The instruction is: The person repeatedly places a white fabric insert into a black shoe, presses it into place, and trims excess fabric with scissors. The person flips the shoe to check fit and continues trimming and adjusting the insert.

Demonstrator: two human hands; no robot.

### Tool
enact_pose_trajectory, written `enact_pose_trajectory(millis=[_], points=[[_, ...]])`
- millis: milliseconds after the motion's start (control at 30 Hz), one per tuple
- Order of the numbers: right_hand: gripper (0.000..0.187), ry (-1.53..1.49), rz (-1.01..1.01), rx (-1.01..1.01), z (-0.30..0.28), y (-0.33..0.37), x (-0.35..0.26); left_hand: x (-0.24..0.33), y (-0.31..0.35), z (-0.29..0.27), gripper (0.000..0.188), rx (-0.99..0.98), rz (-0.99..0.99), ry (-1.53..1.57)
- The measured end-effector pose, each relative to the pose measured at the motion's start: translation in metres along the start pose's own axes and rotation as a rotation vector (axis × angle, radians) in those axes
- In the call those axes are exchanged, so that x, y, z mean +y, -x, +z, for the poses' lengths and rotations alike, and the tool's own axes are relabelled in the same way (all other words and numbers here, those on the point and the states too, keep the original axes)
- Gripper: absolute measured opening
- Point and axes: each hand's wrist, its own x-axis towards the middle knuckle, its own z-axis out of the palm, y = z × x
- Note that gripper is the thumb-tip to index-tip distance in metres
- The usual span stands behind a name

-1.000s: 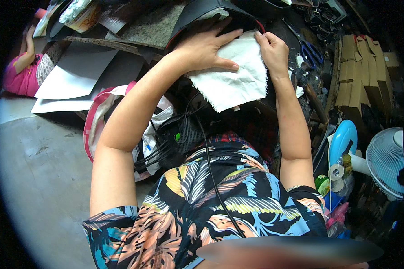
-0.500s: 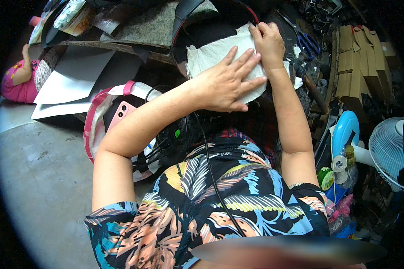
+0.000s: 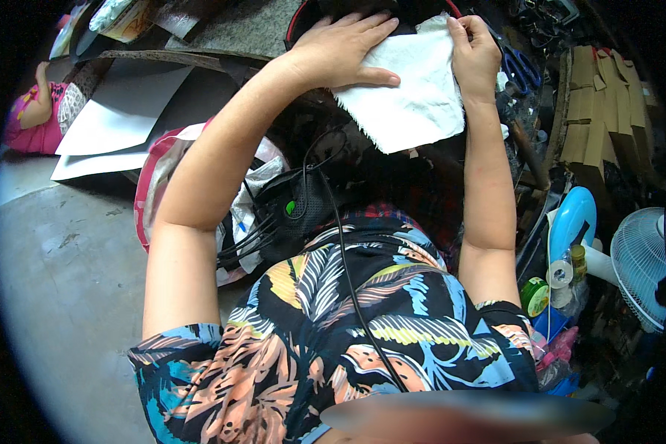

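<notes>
A white cloth [image 3: 414,103] with a frayed edge hangs over the near side of the work surface at the top. My right hand [image 3: 477,59] pinches its upper right corner between thumb and fingers. Stretched out flat, my left hand [image 3: 348,50] has its fingers on a black piece with red edging [image 3: 297,24], and its thumb lies along the cloth's upper left part. The far side of the black piece runs out of the picture.
Blue-handled scissors [image 3: 522,72] lie right of my right hand. Further right are folded cardboard [image 3: 588,111] and a white fan [image 3: 638,266]. A pink-and-white bag [image 3: 149,200] stands beneath my left forearm, near white sheets [image 3: 118,118]. Another person's arm [image 3: 41,100] shows far left.
My left hand has moved up and left, off the middle of the cloth onto the black piece. The cloth has shifted right and nearer me, its corner still in my right hand.
</notes>
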Motion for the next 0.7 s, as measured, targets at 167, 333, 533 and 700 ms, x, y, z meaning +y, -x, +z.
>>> enact_pose_trajectory(millis=[167, 333, 533, 700], points=[[0.034, 0.472, -0.406, 0.307, -0.016, -0.008, -0.055, 0.005, 0.008, -0.005, 0.063, 0.022, -0.018, 0.153], [0.042, -0.407, -0.327, -0.301, -0.002, 0.021, -0.097, -0.007, -0.014, 0.017, 0.089, 0.061, -0.048, 0.235], [0.055, 0.527, -0.537, -0.487, 0.019, 0.033, -0.045, -0.035, 0.017, 0.011, 0.036, 0.365, -0.255, 0.979], [0.053, 0.531, -0.655, -0.554, 0.010, 0.020, -0.036, -0.020, 0.049, -0.013, 0.038, 0.466, 0.012, 0.414]])
